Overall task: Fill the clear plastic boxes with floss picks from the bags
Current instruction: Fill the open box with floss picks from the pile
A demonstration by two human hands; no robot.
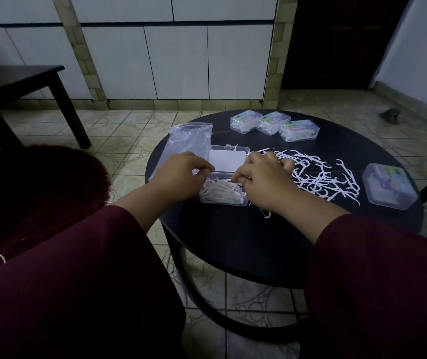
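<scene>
An open clear plastic box (224, 200) sits on the round black table (233, 242), its lid (229, 158) tipped back and its base full of white floss picks (220, 190). My left hand (181, 174) grips the box's left edge with curled fingers. My right hand (264, 180) sits at the box's right side, fingertips pinching picks at the rim. A loose pile of floss picks (321, 177) lies on the table to the right. An emptied clear bag (189, 141) lies behind my left hand.
Three filled, closed boxes (274, 123) stand in a row at the table's far side. Another closed box (388, 187) lies at the right edge. A dark square table (13, 81) stands at the left. The floor is tiled.
</scene>
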